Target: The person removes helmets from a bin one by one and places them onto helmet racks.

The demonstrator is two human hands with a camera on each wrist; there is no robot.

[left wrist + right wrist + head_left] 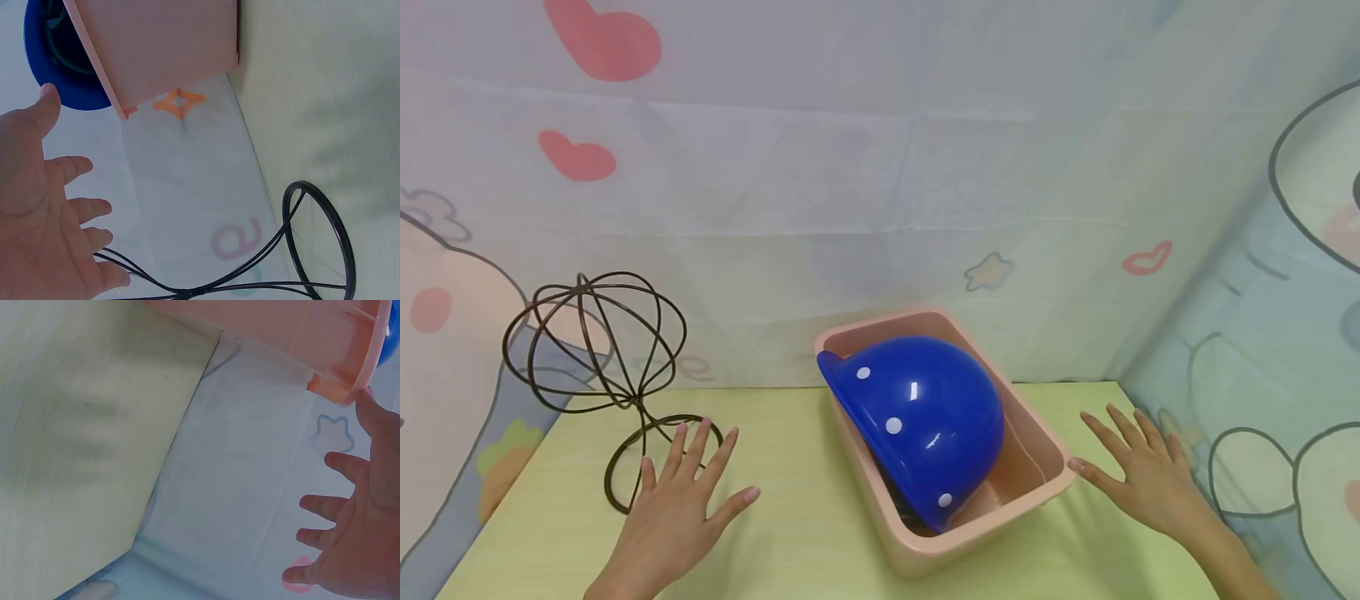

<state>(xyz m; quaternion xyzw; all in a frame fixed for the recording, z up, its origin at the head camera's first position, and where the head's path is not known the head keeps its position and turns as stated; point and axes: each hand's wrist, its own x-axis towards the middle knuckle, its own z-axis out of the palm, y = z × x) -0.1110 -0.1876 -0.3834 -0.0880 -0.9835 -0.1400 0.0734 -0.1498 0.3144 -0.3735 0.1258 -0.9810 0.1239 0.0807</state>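
Note:
A blue hard hat (pixel 936 408) with white dots along its edge lies tilted inside a pink plastic bin (pixel 917 546). Left of the bin stands a dark wire rack (pixel 638 400), with a round cage on top and a ring base. My left hand (pixel 673 517) hovers before the rack's base, fingers spread, holding nothing. To the right of the bin is my right hand (pixel 1150 483), also spread and without anything in it. Its thumb appears close to the bin's right corner; whether it touches I cannot tell. The hat hides much of the bin's inside.
Everything stands on a pale yellow-green wooden table (pixel 782 467). Behind it hangs a white cloth (pixel 820 183) printed with hearts and stars. More printed cloth (pixel 1285 333) closes off the right side.

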